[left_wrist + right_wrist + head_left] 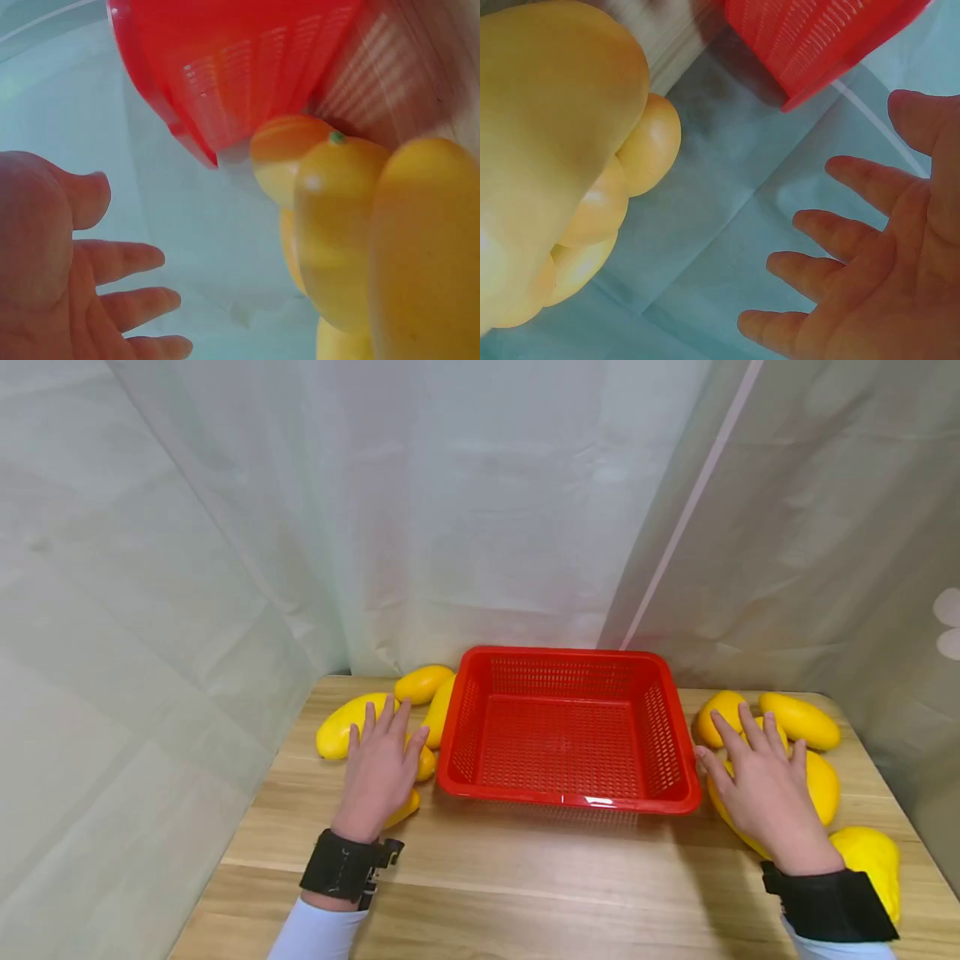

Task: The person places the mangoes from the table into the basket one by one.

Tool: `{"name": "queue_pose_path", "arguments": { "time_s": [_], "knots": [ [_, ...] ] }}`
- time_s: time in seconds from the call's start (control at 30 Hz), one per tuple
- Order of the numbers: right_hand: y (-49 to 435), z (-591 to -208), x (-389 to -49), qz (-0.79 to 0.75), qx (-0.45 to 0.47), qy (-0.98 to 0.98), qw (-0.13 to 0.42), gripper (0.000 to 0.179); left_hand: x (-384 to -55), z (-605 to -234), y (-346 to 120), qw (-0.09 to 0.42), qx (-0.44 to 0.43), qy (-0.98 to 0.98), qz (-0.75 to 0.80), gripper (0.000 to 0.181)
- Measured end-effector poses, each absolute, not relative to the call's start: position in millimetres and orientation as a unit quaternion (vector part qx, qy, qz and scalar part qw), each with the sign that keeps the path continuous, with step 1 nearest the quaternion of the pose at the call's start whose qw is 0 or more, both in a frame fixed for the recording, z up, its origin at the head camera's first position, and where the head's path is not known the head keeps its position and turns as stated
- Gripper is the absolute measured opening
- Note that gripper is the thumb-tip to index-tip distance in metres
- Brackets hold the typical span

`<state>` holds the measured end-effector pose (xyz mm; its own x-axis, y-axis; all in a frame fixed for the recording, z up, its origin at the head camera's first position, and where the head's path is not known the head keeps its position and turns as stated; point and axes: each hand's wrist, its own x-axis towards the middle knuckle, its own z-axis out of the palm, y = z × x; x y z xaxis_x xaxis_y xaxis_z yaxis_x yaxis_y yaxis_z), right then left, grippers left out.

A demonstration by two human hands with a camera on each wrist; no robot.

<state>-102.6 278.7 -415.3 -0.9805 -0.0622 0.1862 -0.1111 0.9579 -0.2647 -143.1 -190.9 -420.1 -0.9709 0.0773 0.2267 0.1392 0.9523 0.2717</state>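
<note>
My left hand (378, 768) is over a group of yellow, mango-like fruits, its fingers spread and pointing away from me. In the left wrist view, a gap separates that hand (45, 277) from the fruits (341, 232). Over another group at the right, my right hand (768, 793) is spread the same way. The right wrist view also shows a gap between the hand (885, 262) and the fruits (562, 112). Neither hand holds anything. Between them stands a red plastic basket (558, 743) with perforated walls and nothing in it. The hands partly hide several fruits.
The wooden table (540, 885) carries everything. A lumpy yellow fruit (870, 864) lies near its right edge, by the right wrist. Pale curtain-like sheets (487, 527) hang behind the table and at both sides. Each wrist wears a black strap (341, 867).
</note>
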Motion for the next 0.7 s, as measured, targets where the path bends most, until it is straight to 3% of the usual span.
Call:
{"name": "queue_pose_path", "arguments": {
  "time_s": [0.27,0.47,0.7],
  "knots": [
    [283,-404,-102,0.166,0.038,-0.980,0.102,0.065,-154,-405,-178,0.118,-0.059,-0.971,-0.200,0.066],
    [288,-401,-105,0.171,0.029,-0.980,0.094,0.067,-162,-401,-166,0.078,-0.038,-0.960,-0.267,0.066],
    [297,-404,-102,0.138,-0.018,-0.990,-0.003,0.087,-162,-407,-155,0.010,0.010,-0.948,-0.318,0.064]
  ]
}}
